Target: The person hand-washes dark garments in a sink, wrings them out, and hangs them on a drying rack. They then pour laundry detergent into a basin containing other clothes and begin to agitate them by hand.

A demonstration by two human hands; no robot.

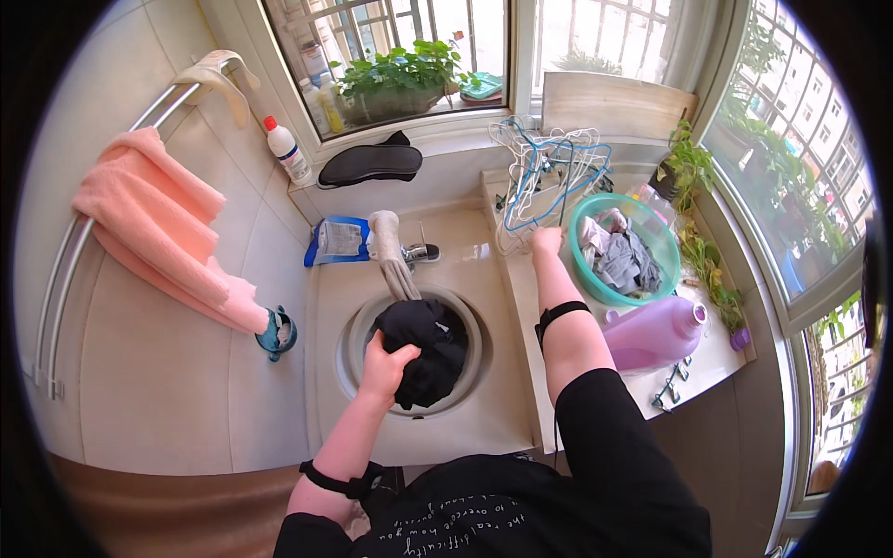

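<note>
My left hand (382, 368) grips a bunched black garment (427, 363) over the round sink basin (481, 349), its thumb pressed on the cloth. The garment covers most of the basin's inside. Farther right, my right hand (546, 244) reaches to the lower edge of a tangle of white and blue wire hangers (551, 164). Its fingers are curled and partly hidden, so I cannot tell whether they hold a hanger. Right beside this hand stands a teal plastic basin (579, 275) with grey and pale cloths (624, 251) in it.
A tap (418, 252) rises behind the sink, with a pale fabric sleeve (392, 251) hanging towards the basin. A purple detergent bottle (656, 335) lies by my right forearm. A pink towel (160, 223) hangs on the left rail (63, 279). Pegs (673, 390) lie near the counter edge.
</note>
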